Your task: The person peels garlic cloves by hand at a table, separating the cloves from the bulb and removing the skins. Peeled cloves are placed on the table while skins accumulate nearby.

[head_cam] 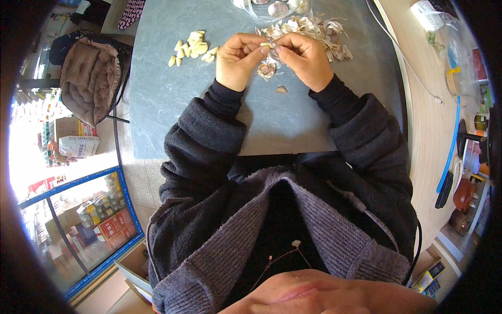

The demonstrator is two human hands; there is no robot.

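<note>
Between the fingertips of my left hand [240, 59] is a pale garlic clove [266, 45], partly bared. My right hand [304, 57] pinches at its other side, on what looks like a bit of its skin; the fingers partly hide it. Just below my hands lies a partly broken garlic bulb [266, 70] in its papery skin. Closer to me is a single unpeeled clove [281, 90]. Several peeled cloves [192, 47] are gathered left of my left hand. A heap of garlic skins [313, 33] spreads behind and beside my right hand.
All of this rests on a grey table [176, 110]. A clear plastic bag [270, 10] with whole garlic bulbs stands at the far edge. A white cable [411, 66] runs over the wooden counter [425, 129] at right. To the left are a cushioned chair [92, 74] and a glass display case [86, 231].
</note>
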